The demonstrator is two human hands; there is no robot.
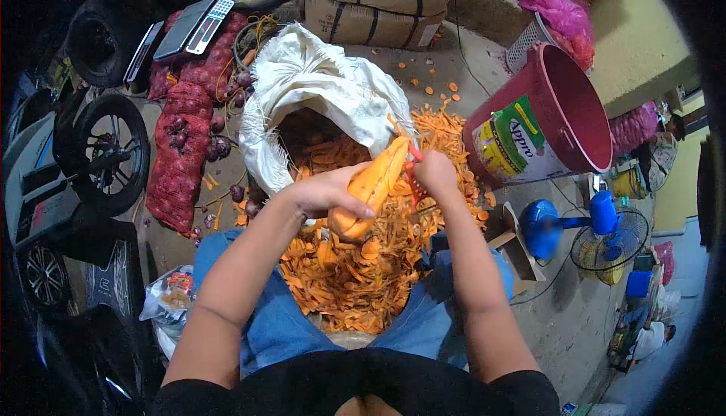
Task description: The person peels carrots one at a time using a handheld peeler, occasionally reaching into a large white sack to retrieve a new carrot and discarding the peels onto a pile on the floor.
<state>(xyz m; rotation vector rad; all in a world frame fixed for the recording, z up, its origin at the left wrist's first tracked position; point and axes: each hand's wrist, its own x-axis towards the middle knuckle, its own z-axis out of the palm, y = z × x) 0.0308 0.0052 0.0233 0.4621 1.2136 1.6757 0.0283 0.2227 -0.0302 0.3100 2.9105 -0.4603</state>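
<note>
A large, partly peeled carrot [380,174] slants across the middle of the head view, its tip pointing up and right. My left hand [329,190] is wrapped round its thick lower end. Closed on a red peeler [415,165], my right hand [436,175] is beside the carrot's upper part. A strip of peel hangs near the tip. Below both hands, a heap of orange peelings [348,284] lies between my knees. Just beyond is an open white sack [302,68] with carrots or peelings inside, partly in shadow.
A maroon bucket [484,125] stands at the right, with a blue fan [605,227] nearer me. Red net bags of onions [181,166] lie at the left, under a scale [200,30] farther back. A motorbike wheel [112,155] is far left. Cardboard boxes [370,23] stand behind the sack.
</note>
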